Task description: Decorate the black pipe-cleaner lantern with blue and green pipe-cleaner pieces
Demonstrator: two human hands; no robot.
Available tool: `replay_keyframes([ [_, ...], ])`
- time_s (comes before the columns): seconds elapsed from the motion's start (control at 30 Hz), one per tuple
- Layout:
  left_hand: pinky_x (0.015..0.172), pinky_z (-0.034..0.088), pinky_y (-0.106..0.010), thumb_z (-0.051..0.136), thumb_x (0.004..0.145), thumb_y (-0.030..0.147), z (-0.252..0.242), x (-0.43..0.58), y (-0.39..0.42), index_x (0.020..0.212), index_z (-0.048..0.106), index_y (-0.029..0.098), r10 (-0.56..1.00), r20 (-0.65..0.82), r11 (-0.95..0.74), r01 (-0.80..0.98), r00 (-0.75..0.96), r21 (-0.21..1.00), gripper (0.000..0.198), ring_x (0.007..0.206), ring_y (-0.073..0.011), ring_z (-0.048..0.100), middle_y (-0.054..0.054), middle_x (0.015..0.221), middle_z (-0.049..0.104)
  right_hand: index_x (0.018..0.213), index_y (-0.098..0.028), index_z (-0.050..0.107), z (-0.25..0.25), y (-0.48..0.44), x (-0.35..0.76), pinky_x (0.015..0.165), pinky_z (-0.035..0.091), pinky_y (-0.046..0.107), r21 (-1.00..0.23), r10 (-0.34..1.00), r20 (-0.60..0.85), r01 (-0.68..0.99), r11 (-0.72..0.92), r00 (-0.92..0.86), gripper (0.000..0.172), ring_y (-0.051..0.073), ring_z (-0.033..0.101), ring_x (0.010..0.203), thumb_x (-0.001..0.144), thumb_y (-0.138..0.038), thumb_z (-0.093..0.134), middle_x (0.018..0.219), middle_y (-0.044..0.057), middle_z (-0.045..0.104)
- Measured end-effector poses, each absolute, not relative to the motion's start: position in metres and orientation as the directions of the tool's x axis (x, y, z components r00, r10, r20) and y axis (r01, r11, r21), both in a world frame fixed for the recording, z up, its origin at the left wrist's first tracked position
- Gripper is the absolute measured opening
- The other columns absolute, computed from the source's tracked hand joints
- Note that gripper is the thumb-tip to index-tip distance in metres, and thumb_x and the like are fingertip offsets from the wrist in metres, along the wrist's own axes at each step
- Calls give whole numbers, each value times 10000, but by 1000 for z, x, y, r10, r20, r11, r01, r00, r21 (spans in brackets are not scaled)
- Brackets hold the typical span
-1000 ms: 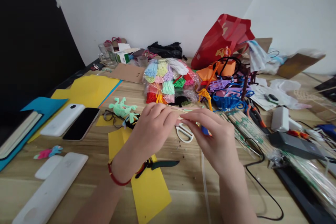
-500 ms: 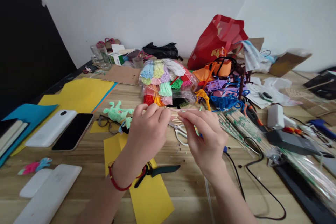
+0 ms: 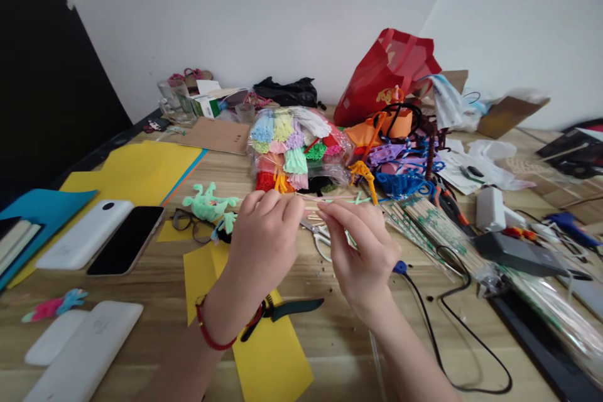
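Left hand [image 3: 267,233] and right hand [image 3: 362,246], fingertips pinched narrow, hold a thin pinkish strand [image 3: 311,208]. It runs nine-to-three o'clock between them.

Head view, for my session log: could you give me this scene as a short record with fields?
left hand: curled, back toward camera, pinching a thin pale strand
right hand: thumb and forefinger pinched at the same strand
strand type: too small to tell
between hands: white-handled scissors, partly hidden
behind hands: clear bag of coloured bundles
left side: phone beside a white device
far side: red bag near the wall
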State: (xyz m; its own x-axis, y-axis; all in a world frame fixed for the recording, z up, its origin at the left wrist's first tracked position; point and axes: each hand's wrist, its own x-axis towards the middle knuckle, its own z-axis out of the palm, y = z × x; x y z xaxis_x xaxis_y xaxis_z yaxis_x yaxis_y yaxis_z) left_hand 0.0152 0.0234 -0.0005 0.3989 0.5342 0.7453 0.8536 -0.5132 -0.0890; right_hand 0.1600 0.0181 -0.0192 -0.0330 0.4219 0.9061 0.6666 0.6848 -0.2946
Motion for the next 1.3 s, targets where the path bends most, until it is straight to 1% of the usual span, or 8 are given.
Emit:
replay_keyframes([
  [0.17,678,416,-343,448,981,96,0,24,16,717,550,195,556,728,-569,822,400,-17,300,667,-211,537,-28,640,590,978,-222,723,-19,25,171,729,550,322,-317,438,899,719,618,21,193,187,736,760,903,-61,647,849,51,797],
  [0.33,724,420,-356,453,1022,159,5,10,19,929,650,158,610,683,-614,784,401,88,218,784,-213,595,-48,843,719,931,-208,742,-15,38,190,795,549,310,-480,650,760,668,569,-8,85,197,748,828,927,-184,661,903,58,803],
  [0.47,755,426,-363,447,1030,179,8,1,23,1043,672,164,642,649,-637,755,407,157,226,853,-220,598,-31,897,739,994,-173,723,-27,46,182,832,519,311,-520,911,258,748,412,-322,211,215,742,903,979,-139,516,984,101,795],
  [0.63,745,414,-371,558,991,224,6,-2,25,935,695,170,682,604,-615,771,412,169,158,809,-224,591,-26,845,737,713,-170,718,-54,43,158,632,482,283,-501,871,-86,777,381,-483,217,214,693,597,786,0,603,625,73,735],
  [0.73,736,412,-372,583,976,214,5,-3,26,873,685,172,692,588,-603,783,420,150,151,789,-224,588,-24,813,726,664,-166,708,-56,44,153,654,498,280,-566,861,-74,732,379,-504,187,205,692,613,784,-35,650,632,75,735],
  [0.87,713,410,-368,594,971,217,10,-5,22,828,660,182,648,642,-603,791,409,105,162,765,-219,591,-19,763,705,1015,-156,711,-36,44,161,833,545,299,-709,906,138,598,372,-399,270,186,720,924,1015,-203,445,1003,108,774],
  [1.0,703,426,-368,583,972,195,17,-4,14,811,637,184,596,672,-624,780,439,44,171,768,-214,608,-26,788,720,1000,-206,714,-14,33,170,815,595,305,-932,914,346,31,360,-212,194,171,731,907,962,-364,608,1012,62,768],
  [1.3,831,483,-367,636,952,207,21,-3,6,1089,648,175,611,690,-683,699,388,212,141,888,-196,687,-33,970,761,830,-242,771,-5,21,171,690,583,253,-919,955,251,-351,182,-160,143,118,659,728,811,-380,806,859,9,733],
])
